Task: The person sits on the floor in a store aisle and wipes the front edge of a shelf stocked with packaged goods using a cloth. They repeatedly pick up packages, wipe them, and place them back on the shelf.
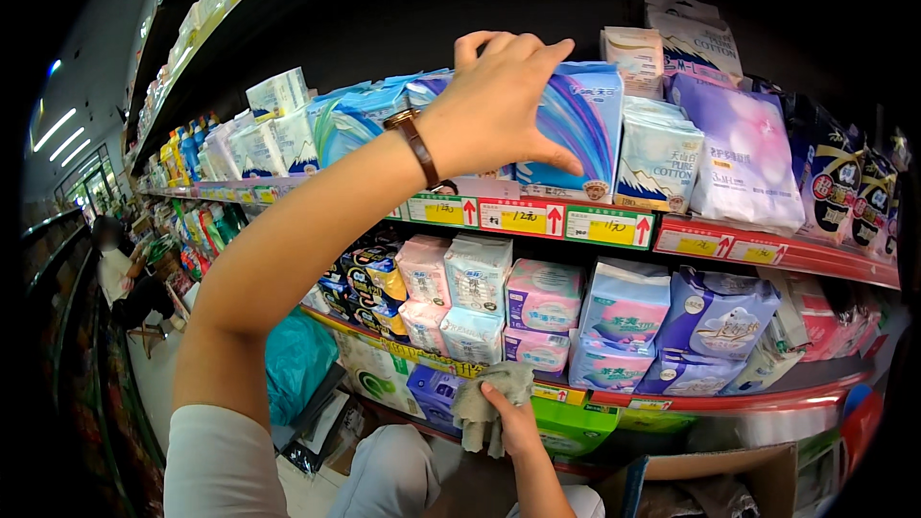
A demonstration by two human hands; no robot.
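My left hand (499, 101), with a brown-strapped watch (414, 144) on its wrist, is raised over the upper shelf. Its fingers are spread wide in front of a blue package (587, 125) with swirled stripes, the thumb low across the front and the fingers near the top edge. Whether it presses on the package I cannot tell. Lower down, a crumpled grey-green cloth (489, 398) hangs from my closed right hand (513, 417), beside the bottom shelf. More blue swirled packages (360, 115) stand left of my left hand, partly behind the arm.
White packs (660, 161) and a lilac pack (743, 158) stand to the right. The shelf below carries pink, white and purple packs (545, 297). An opened cardboard box (710, 465) sits low at right, a teal bag (299, 355) at left. A person (120, 273) sits farther down the aisle.
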